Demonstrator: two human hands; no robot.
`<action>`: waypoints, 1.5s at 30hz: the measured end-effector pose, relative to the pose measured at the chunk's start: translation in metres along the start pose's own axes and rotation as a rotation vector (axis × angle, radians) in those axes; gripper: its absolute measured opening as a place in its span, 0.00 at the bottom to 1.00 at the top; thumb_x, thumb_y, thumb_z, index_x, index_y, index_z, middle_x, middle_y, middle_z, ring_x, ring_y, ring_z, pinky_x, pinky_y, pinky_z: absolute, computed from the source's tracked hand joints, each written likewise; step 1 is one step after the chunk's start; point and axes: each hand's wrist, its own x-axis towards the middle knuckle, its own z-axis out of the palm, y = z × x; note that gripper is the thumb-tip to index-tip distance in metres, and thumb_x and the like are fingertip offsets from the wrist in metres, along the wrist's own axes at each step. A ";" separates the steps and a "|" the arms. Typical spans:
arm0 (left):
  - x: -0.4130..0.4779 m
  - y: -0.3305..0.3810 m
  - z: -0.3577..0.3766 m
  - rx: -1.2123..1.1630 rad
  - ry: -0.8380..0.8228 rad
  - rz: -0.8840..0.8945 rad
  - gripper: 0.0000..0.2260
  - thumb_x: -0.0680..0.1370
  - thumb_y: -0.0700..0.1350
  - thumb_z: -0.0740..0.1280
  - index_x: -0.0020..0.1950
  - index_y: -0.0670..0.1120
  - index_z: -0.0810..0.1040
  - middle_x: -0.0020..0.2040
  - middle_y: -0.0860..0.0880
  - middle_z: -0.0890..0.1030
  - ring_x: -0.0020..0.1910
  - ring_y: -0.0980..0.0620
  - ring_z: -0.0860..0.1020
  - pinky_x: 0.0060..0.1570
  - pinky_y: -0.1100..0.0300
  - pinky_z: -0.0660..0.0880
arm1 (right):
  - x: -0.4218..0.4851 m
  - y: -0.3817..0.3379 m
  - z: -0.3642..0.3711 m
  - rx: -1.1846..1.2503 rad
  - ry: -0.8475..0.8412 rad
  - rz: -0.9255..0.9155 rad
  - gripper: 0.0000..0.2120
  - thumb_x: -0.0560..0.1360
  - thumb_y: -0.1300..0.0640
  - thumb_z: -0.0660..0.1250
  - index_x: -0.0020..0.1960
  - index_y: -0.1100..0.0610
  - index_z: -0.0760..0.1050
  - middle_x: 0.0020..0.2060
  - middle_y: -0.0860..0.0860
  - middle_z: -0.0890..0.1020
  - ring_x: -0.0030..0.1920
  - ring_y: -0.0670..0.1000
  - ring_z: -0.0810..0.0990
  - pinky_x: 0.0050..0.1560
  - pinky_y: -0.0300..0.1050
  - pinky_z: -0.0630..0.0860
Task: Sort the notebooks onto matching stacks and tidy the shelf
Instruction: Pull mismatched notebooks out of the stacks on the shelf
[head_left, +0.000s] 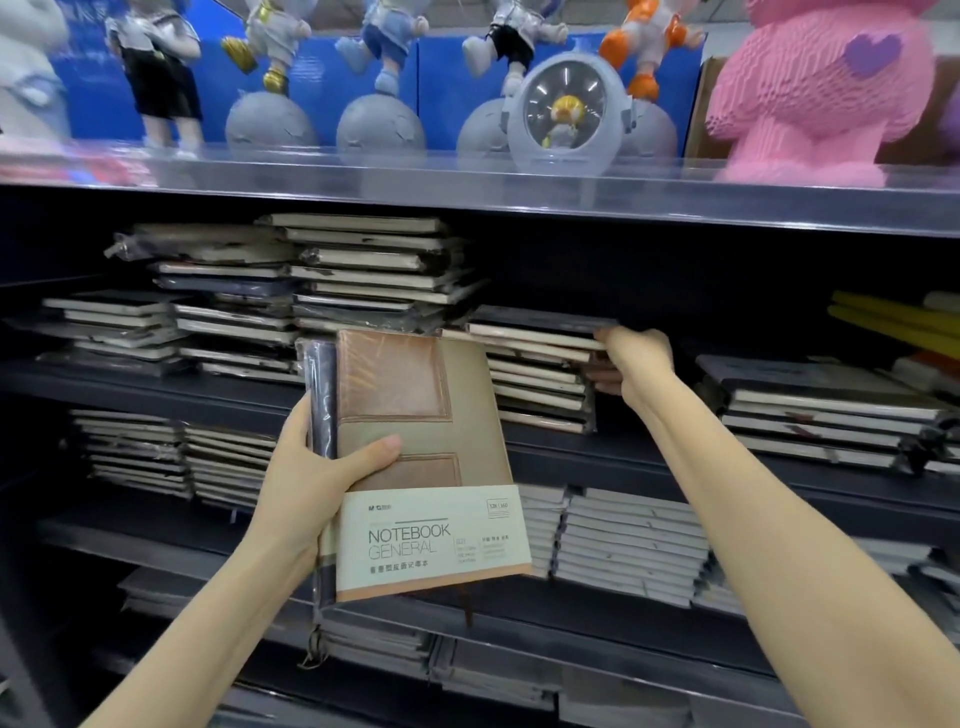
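My left hand grips a small bundle of notebooks upright in front of the shelves. The front one is a tan and brown notebook with a "NOTEBOOK GENERAL" paper band; a dark notebook sits behind it. My right hand reaches to the middle shelf and holds the right end of a dark notebook lying on top of a short stack, thumb on top, fingers below. Taller stacks of dark wrapped notebooks rise to the left of it.
Dark shelves hold more stacks: low left piles, a right stack, grey notebooks lower down. Yellow items lie far right. Figurines and a pink block toy stand on the top shelf.
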 end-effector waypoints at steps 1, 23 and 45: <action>0.001 0.000 -0.003 -0.002 0.002 0.006 0.29 0.60 0.42 0.77 0.60 0.50 0.75 0.52 0.46 0.84 0.46 0.43 0.84 0.40 0.51 0.80 | -0.002 0.003 -0.007 -0.004 0.016 -0.006 0.11 0.76 0.52 0.66 0.48 0.61 0.73 0.39 0.56 0.81 0.39 0.55 0.82 0.40 0.49 0.81; 0.009 -0.011 0.055 -0.082 -0.064 -0.007 0.26 0.61 0.42 0.76 0.57 0.48 0.76 0.50 0.45 0.84 0.43 0.43 0.84 0.33 0.55 0.80 | -0.005 0.029 -0.200 -1.062 0.795 -0.318 0.22 0.76 0.43 0.64 0.56 0.62 0.76 0.51 0.67 0.77 0.53 0.66 0.75 0.52 0.55 0.69; 0.017 0.009 0.034 -0.076 0.002 0.113 0.25 0.61 0.43 0.75 0.56 0.48 0.76 0.49 0.46 0.84 0.40 0.49 0.84 0.32 0.60 0.79 | -0.027 0.015 -0.048 -0.840 0.273 -0.749 0.29 0.77 0.34 0.52 0.59 0.56 0.77 0.45 0.52 0.83 0.48 0.56 0.81 0.40 0.44 0.67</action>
